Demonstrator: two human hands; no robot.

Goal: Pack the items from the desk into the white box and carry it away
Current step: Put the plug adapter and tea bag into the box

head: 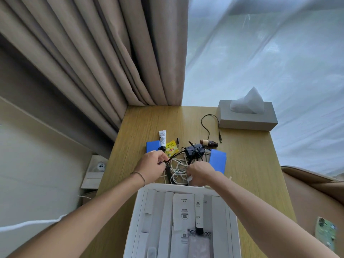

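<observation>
The white box (233, 220) sits at the desk's near edge and holds white packets and a tube. Just beyond it lies a tangle of white cables (178, 167) mixed with a black cable and adapter (193, 150). My left hand (151, 163) pinches the black cable at the tangle's left side. On the tangle's right side, my right hand (200, 173) is closed on the white cables. A white tube (162, 138), a yellow sachet (171, 148), two blue cards (153, 146) (218, 160) and a small brown bottle (208, 142) lie around the tangle.
A grey tissue box (247, 118) stands at the desk's far right corner, with a loose black cable (210, 125) beside it. Beige curtains (93, 58) hang behind the desk. A tan chair (314, 189) and a phone (325, 231) are at right.
</observation>
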